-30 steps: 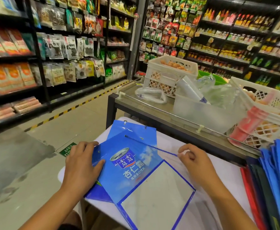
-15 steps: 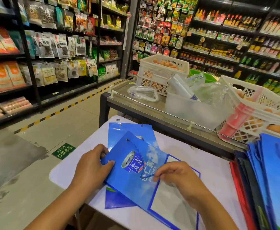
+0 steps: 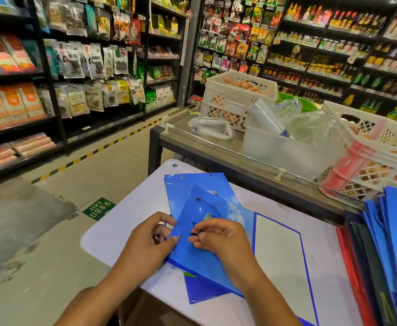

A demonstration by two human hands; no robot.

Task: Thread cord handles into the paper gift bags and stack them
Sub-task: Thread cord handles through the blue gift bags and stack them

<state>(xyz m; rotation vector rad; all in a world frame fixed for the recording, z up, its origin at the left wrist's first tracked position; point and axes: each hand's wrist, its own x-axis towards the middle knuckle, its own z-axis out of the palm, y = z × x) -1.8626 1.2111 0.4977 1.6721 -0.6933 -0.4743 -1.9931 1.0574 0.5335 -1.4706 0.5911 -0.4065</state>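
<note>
Gift bag: blue paper gift bag [image 3: 199, 252] lying flat and turned at an angle on the white surface [image 3: 126, 222], printed with a sky and clouds, a metal eyelet [image 3: 180, 236] near its left corner.
Second bag: another flat blue bag [image 3: 192, 184] beneath it, top edge pointing away, two punched holes showing.
Bag pile: more blue and red bags [image 3: 395, 250] standing on edge at the surface's right side.
Left hand: left hand [image 3: 150, 241] pinches the top bag's edge just beside the eyelet, fingers curled.
Right hand: right hand [image 3: 223, 241] rests on the bag, thumb and forefinger pinched on the dark tip of the cord.
Cord: blue cord [image 3: 210, 207] already runs from the bag's far hole across the printed face to the right hand.
</note>
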